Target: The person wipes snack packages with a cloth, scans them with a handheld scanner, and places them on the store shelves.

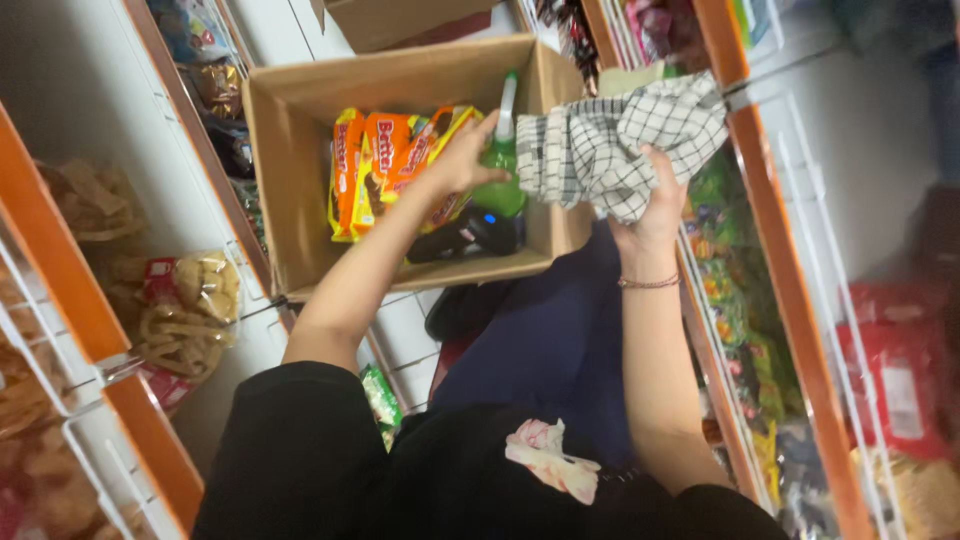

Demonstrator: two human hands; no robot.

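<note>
My left hand (468, 155) reaches into an open cardboard box (290, 170) and grips a green spray bottle (500, 165) with a white nozzle. Orange and yellow snack packets (385, 160) lie in the box beside the bottle, and a dark object (470, 235) sits below it. My right hand (650, 205) holds a black-and-white checked cloth (620, 140) bunched at the box's right edge. A thin bracelet (648, 284) is on that wrist.
White wire shelves with orange rails run along both sides. Bags of fried snacks (185, 310) hang at the left, coloured packets (730, 300) and red bags (905, 370) at the right. A second cardboard box (400, 20) stands behind the first.
</note>
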